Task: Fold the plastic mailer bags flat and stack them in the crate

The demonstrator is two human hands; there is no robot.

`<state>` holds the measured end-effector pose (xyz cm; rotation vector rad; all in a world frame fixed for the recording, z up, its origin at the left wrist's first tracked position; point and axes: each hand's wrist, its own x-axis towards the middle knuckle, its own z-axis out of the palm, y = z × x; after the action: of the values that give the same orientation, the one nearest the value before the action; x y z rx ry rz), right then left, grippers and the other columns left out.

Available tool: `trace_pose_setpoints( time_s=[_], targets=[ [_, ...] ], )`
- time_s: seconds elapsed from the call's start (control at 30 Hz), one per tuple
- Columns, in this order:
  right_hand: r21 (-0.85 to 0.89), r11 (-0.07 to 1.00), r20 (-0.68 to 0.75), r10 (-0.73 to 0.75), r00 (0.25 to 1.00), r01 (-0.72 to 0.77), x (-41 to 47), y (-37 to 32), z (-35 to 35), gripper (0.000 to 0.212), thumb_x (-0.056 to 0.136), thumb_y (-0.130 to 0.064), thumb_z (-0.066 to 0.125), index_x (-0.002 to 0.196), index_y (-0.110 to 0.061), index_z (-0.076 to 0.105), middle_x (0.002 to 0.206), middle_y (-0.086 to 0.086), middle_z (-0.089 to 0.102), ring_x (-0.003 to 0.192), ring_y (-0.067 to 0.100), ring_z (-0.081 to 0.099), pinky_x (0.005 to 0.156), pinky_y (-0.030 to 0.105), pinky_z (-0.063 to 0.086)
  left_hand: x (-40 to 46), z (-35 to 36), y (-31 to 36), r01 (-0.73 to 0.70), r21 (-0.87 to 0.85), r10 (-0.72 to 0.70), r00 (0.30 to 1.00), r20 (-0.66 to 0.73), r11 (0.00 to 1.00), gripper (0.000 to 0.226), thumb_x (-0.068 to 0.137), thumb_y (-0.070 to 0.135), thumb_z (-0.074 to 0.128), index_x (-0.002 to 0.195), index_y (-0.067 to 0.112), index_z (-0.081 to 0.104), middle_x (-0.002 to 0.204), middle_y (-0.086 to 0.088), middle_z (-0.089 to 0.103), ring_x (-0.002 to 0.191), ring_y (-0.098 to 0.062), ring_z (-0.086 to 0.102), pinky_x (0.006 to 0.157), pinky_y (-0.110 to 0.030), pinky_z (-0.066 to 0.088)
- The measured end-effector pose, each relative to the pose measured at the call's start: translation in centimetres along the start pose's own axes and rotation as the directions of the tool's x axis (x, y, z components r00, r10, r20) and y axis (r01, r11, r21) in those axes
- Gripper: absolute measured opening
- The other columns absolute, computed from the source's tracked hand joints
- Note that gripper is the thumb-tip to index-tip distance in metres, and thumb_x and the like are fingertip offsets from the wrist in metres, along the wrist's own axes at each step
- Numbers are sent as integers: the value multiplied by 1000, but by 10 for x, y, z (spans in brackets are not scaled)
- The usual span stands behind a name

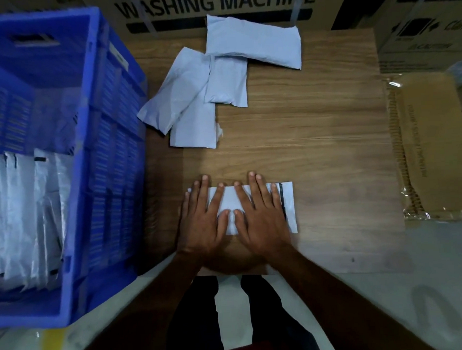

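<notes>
2 hands flat on 1 folded mailer, 4 mailers beyond, 1 crate

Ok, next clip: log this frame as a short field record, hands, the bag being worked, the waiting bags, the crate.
left hand: flat, fingers spread, pressing the mailer
right hand: flat, pressing the same mailer
mailer: white, flat on the wooden table, black strip at its right end
loose mailers: overlapping pile at the table's far side
blue crate: left of the table, white bags standing inside
</notes>
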<state>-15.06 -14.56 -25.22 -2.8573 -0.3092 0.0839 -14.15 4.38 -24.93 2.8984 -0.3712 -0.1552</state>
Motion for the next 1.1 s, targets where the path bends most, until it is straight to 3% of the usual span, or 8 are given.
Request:
trace_pose_setpoints(
  time_s=[0.23,0.4,0.53,0.73,0.83,0.9,1.03,1.1],
  targets=[
    [69,998,65,-18,998,13,-1,1,-13,66,107,-45,34,166,-19,19,174,14,4,161,28,-2,128,57,10,-7,-15,-8,-152,5,152,988,40,988,77,103,61,31,165,15,21,171,-19,12,159,-35,12,128,-50,8],
    [128,956,93,-277,956,265,-32,32,-33,87,98,-50,57,167,-16,16,174,16,4,162,28,-1,128,58,10,-17,-13,-29,-383,55,380,923,62,922,79,104,60,35,167,22,6,172,-9,15,156,-29,25,125,-36,13],
    [62,977,92,-210,973,205,-33,25,-37,76,100,-43,45,167,-19,16,173,17,7,161,28,8,128,53,11,-2,-27,-16,-355,118,354,935,28,927,80,100,44,36,166,22,-3,159,-14,45,142,-29,51,110,-38,45],
    [-8,991,-12,-132,991,132,-18,9,-57,61,109,-44,21,160,-16,38,163,21,38,144,33,50,117,55,39,0,-64,-2,-342,62,333,935,119,938,141,65,36,95,166,16,-1,153,-17,51,104,-22,75,69,-30,62],
    [-51,983,-75,-179,981,175,-11,13,-72,68,92,-29,50,158,-18,40,153,16,53,122,30,66,110,49,48,-3,-82,-2,-353,-4,353,935,40,935,109,76,25,80,164,23,15,161,-13,41,90,-20,76,62,-26,60],
    [-7,987,-38,-162,986,162,-7,17,-91,79,82,-27,61,157,-20,36,139,10,65,104,29,73,95,42,56,-4,-97,-3,-289,-174,293,956,1,941,76,92,29,58,159,32,22,165,-2,37,107,-22,72,81,-32,62],
    [192,976,119,-131,984,107,3,21,-125,76,87,-34,35,162,-28,32,130,1,66,99,26,69,84,36,54,-2,-117,-2,-119,-341,80,989,-126,932,56,94,52,54,144,29,40,135,0,59,109,-13,64,91,-25,53],
    [180,981,79,-87,993,72,10,25,-117,72,88,-26,47,160,-26,39,131,1,64,104,26,67,91,36,52,1,-107,-8,13,-323,-42,996,-83,946,58,92,59,50,138,25,43,136,-5,56,110,-22,64,89,-33,55]
  ],
)
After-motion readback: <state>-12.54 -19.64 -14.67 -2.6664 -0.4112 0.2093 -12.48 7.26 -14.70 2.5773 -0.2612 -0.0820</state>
